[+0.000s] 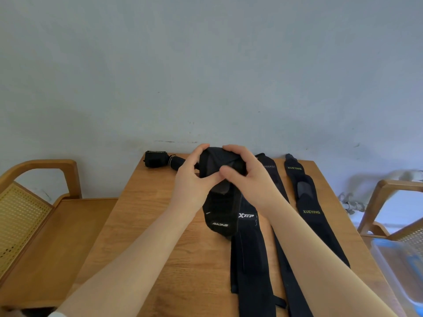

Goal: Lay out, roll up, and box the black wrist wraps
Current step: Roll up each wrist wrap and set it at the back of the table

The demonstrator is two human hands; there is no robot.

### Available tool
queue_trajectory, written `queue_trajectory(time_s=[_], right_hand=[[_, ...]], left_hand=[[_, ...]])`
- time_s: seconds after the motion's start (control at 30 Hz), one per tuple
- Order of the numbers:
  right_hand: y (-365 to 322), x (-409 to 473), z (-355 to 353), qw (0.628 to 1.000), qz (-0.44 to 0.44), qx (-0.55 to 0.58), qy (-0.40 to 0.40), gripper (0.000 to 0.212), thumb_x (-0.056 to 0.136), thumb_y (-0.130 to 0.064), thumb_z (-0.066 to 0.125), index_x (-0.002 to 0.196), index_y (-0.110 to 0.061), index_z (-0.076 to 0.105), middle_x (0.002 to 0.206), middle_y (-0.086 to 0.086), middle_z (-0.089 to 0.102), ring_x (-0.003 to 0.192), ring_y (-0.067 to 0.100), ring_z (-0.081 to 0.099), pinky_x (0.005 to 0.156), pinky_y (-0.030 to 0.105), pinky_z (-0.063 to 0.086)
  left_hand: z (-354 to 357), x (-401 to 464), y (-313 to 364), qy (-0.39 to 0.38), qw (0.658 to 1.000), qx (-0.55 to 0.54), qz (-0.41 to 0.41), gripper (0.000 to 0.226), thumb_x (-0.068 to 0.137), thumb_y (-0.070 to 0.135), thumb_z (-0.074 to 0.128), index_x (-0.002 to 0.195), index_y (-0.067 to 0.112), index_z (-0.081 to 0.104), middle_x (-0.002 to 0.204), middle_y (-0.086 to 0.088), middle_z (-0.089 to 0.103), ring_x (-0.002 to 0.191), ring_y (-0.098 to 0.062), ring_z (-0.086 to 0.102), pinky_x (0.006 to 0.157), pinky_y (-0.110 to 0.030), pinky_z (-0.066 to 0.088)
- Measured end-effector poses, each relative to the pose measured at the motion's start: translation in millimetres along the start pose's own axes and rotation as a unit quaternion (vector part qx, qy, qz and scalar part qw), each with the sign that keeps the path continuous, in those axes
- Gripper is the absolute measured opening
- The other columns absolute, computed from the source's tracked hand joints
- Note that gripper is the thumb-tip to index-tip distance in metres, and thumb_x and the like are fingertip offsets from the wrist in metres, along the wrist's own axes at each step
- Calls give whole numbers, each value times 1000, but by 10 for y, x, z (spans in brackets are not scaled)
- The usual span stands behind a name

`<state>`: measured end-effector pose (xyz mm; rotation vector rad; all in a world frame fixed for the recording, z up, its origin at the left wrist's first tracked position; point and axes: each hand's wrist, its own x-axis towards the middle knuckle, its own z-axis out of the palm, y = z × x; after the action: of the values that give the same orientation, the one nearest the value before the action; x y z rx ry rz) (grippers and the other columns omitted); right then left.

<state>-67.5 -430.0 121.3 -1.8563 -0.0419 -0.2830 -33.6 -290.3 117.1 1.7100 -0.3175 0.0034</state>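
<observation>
Wooden surface (142, 225): we're mid-layout, left hand (194, 179) and right hand (247, 177) both gripping a bunched black fabric wrist wrap (220, 202); next, flatten it.

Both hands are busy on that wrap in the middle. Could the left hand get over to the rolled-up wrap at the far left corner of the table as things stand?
Probably yes. The rolled wrap lies just beyond the left hand with bare table between them, but that hand grips the black wrap and must let go first.

Wooden table (142, 225), two chairs (34, 202)
</observation>
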Motion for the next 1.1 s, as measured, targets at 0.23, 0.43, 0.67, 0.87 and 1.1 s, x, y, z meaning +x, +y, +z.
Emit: queue_trajectory(time_s=[0.23, 0.43, 0.67, 0.87, 1.1], right_hand=[[43, -44, -125, 998, 14, 49, -26, 41, 89, -14, 63, 125, -31, 51, 112, -12, 60, 100, 3, 62, 77, 19, 54], [3, -10, -145, 988, 70, 135, -13, 24, 91, -21, 59, 115, -24, 61, 105, -1, 70, 99, 15, 66, 83, 29, 56], [3, 2, -83, 975, 125, 182, -29, 23, 89, -28, 58, 108, -16, 64, 99, 2, 71, 97, 17, 67, 81, 27, 53], [19, 49, -108, 928, 236, 280, -67, 39, 78, -36, 64, 111, -14, 65, 104, 9, 71, 99, 24, 66, 85, 36, 53], [70, 35, -126, 964, 178, 175, -88, 22, 96, -18, 51, 114, -17, 63, 105, 3, 66, 94, 18, 63, 78, 32, 53]], left_hand=[[-113, 24, 9, -105, 978, -136, -121, 69, 78, -4, 70, 132, 35, 50, 119, -9, 58, 104, -17, 63, 89, -34, 54], [-198, 2, -7, -131, 990, -15, -51, 72, 78, 4, 72, 137, 33, 44, 122, 12, 58, 99, 4, 61, 91, -25, 50], [-172, -55, -104, -107, 992, 67, 1, 74, 76, 11, 75, 137, 31, 37, 126, 14, 50, 107, -5, 58, 85, -17, 49], [-225, -44, -60, -121, 987, 88, 57, 70, 77, 10, 74, 119, 52, 39, 117, 28, 47, 110, 2, 51, 88, -10, 45], [-291, -18, -128, -162, 977, 129, 52, 53, 79, 12, 72, 105, 53, 51, 109, 16, 61, 98, -6, 60, 82, -25, 54]])
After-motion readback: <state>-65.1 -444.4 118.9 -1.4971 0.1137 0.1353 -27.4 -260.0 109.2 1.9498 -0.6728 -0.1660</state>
